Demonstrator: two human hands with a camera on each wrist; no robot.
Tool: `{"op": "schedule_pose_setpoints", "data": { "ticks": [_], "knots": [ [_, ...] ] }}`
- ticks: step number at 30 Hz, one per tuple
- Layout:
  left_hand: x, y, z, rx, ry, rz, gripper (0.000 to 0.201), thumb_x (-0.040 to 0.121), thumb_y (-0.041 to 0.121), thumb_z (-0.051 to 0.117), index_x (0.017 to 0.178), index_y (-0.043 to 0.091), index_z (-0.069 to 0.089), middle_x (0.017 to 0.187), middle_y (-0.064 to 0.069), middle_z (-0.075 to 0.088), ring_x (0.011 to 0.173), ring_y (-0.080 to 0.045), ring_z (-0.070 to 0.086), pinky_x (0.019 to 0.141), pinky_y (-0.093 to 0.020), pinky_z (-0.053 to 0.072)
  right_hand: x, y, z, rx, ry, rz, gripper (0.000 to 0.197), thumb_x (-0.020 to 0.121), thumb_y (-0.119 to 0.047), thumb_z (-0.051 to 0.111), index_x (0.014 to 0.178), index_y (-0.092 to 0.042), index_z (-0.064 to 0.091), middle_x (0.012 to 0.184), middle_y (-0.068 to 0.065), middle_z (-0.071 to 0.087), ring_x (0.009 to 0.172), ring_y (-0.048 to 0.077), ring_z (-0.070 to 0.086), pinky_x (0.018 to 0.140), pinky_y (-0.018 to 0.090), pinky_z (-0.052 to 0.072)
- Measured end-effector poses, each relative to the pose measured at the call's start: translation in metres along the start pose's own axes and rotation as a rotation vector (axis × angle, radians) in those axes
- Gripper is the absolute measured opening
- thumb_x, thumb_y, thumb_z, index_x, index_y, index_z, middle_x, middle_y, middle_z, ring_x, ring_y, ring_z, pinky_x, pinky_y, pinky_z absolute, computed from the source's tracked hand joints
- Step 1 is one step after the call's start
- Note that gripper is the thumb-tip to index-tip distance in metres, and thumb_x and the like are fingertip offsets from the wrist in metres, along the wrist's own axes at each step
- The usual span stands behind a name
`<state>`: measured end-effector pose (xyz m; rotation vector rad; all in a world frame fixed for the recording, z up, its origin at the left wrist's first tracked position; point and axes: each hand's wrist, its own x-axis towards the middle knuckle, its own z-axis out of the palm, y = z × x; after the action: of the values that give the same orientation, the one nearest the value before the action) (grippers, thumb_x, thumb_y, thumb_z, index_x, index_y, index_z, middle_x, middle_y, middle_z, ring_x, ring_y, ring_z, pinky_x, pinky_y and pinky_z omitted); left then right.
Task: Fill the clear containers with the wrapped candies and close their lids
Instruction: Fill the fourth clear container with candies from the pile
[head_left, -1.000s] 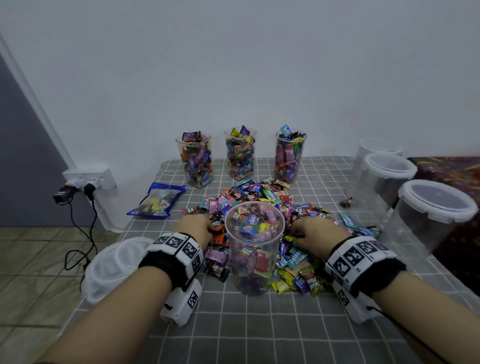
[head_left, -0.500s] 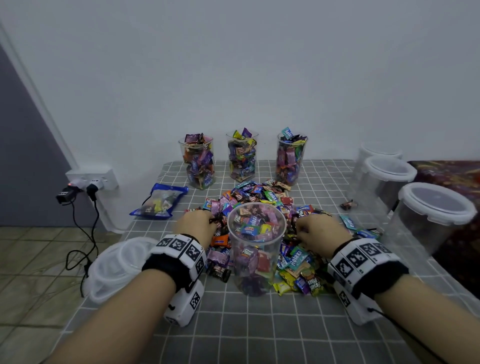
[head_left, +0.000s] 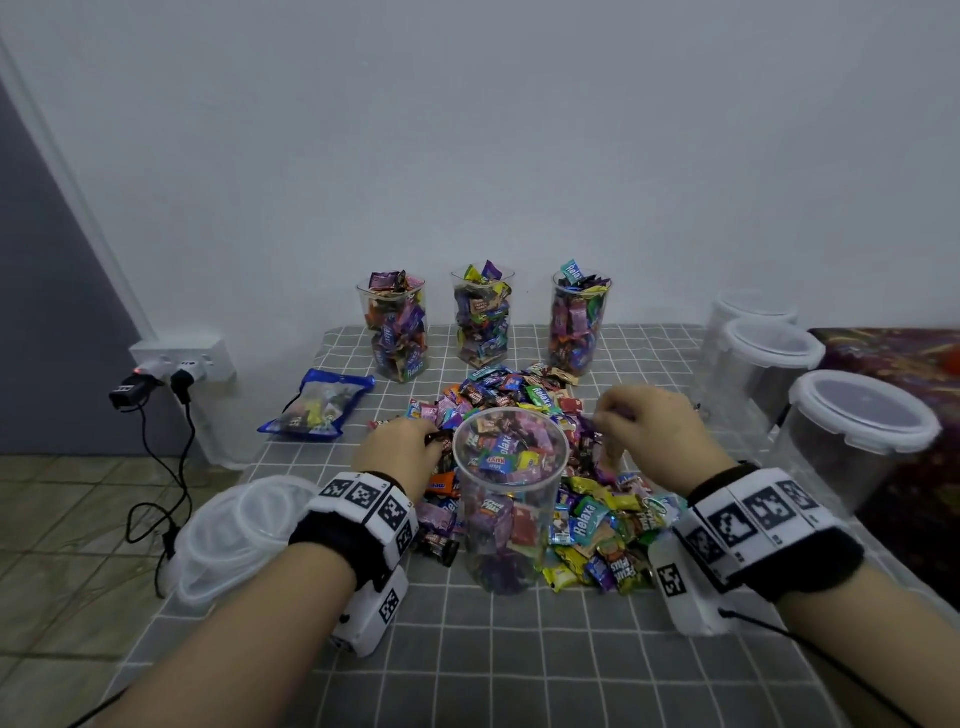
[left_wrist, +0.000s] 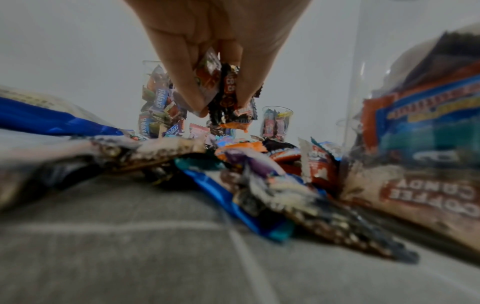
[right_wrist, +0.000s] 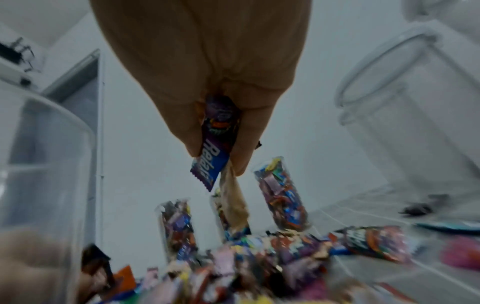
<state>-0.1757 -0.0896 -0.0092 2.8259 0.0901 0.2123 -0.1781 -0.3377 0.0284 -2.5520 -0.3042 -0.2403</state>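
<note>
A tall clear container (head_left: 509, 499) stands open at the near edge of a pile of wrapped candies (head_left: 587, 525), filled close to its rim. My left hand (head_left: 402, 447) is low at the container's left side and pinches a small bunch of candies (left_wrist: 222, 88) just above the pile. My right hand (head_left: 639, 421) is raised off the pile to the container's right, pinching a purple Relaxa candy (right_wrist: 210, 162) and a pale one behind it. Three full open containers (head_left: 397, 327) stand in a row by the wall.
Stacked clear lids (head_left: 234, 530) lie at the table's left edge. A blue candy bag (head_left: 317, 405) lies at the left. Three large lidded tubs (head_left: 852, 431) line the right edge. A wall socket with plugs and cables (head_left: 171, 369) is left of the table.
My right hand has lifted off the pile with candies and drawn up beside the container's rim. My left hand has closed on candies at the container's left and barely moved.
</note>
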Motion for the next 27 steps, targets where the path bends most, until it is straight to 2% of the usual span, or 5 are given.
{"op": "schedule_pose_setpoints", "data": {
  "ticks": [3,9,14,21,27],
  "knots": [
    [0.001,-0.003,0.001,-0.008,0.007,0.006,0.028,0.095,0.029,0.049,0.112,0.014,0.066,0.109,-0.008,0.066,0.100,-0.024,0.060,0.081,-0.034,0.045,-0.001,-0.017,-0.011,0.117,0.095,-0.045,0.012,0.091,-0.022,0.060,0.079,-0.019,0.060,0.070,-0.010,0.057,0.069,0.008,0.053,0.061,0.022,0.039],
    [0.000,-0.003,0.000,-0.007,0.010,0.008,0.028,0.096,0.029,0.049,0.114,0.015,0.066,0.111,-0.007,0.066,0.101,-0.025,0.060,0.082,-0.034,0.046,-0.004,-0.054,-0.021,0.322,0.199,-0.189,0.010,0.089,-0.018,0.062,0.079,-0.018,0.063,0.075,0.000,0.061,0.077,0.021,0.058,0.071,0.033,0.046],
    [-0.001,-0.001,-0.002,-0.014,0.008,-0.007,0.028,0.095,0.029,0.049,0.110,0.013,0.066,0.108,-0.008,0.066,0.098,-0.025,0.060,0.076,-0.032,0.044,-0.015,-0.069,-0.007,0.244,0.095,-0.327,0.008,0.089,-0.017,0.063,0.083,-0.013,0.066,0.075,-0.006,0.058,0.070,0.001,0.050,0.061,0.012,0.037],
    [0.000,-0.002,0.000,-0.022,0.008,-0.015,0.027,0.095,0.031,0.050,0.107,0.014,0.067,0.106,-0.007,0.066,0.096,-0.024,0.059,0.073,-0.031,0.042,-0.022,-0.068,0.009,0.094,0.062,-0.487,0.009,0.086,-0.016,0.062,0.090,-0.012,0.069,0.091,0.000,0.063,0.084,0.015,0.057,0.074,0.028,0.045],
    [-0.002,-0.001,0.000,-0.039,0.030,-0.015,0.026,0.094,0.031,0.051,0.108,0.016,0.067,0.105,-0.006,0.067,0.096,-0.023,0.060,0.071,-0.029,0.041,-0.029,-0.069,0.014,0.163,0.079,-0.468,0.026,0.085,-0.028,0.053,0.098,-0.011,0.069,0.106,-0.001,0.063,0.100,0.012,0.056,0.088,0.020,0.041]
  ]
}}
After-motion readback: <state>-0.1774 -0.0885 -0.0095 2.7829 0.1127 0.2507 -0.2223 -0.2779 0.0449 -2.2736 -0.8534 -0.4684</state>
